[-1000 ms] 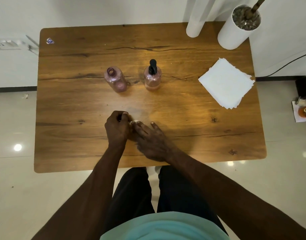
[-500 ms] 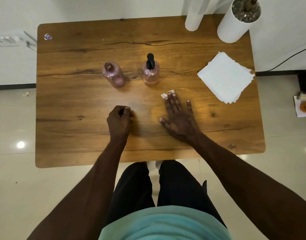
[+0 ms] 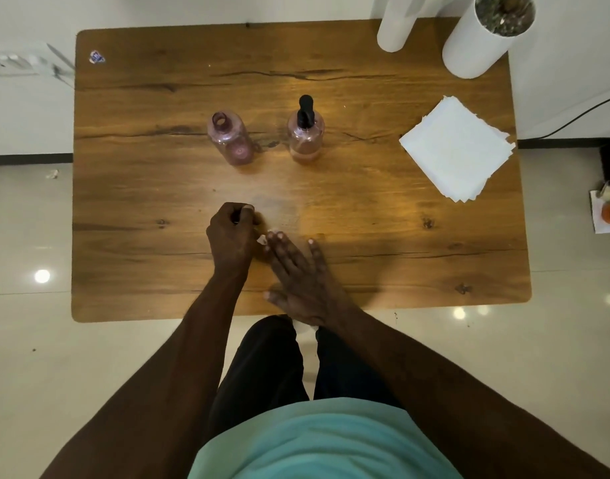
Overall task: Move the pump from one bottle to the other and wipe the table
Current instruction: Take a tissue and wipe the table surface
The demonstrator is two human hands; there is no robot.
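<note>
Right grip (image 3: 298,274), spread flat on a tissue (image 3: 262,239), wiping near the counter's (image 3: 400,257) front edge; left grip (image 3: 231,233) fisted; I judge further strokes due.

A rectangular wooden table with rounded corners and dark grain cracks (image 3: 400,257) stands on a glossy cream tiled floor (image 3: 27,357), its far edge against a white wall (image 3: 158,8). Round spots of ceiling light reflect off the tiles, one beside the table's left edge (image 3: 42,276) and several near its near right corner. A black skirting strip (image 3: 27,158) runs along the foot of the wall. A white socket panel (image 3: 6,62) sits on the wall left of the table's far left corner. A thin black cable (image 3: 579,115) trails down the wall beyond the table's right edge.
</note>
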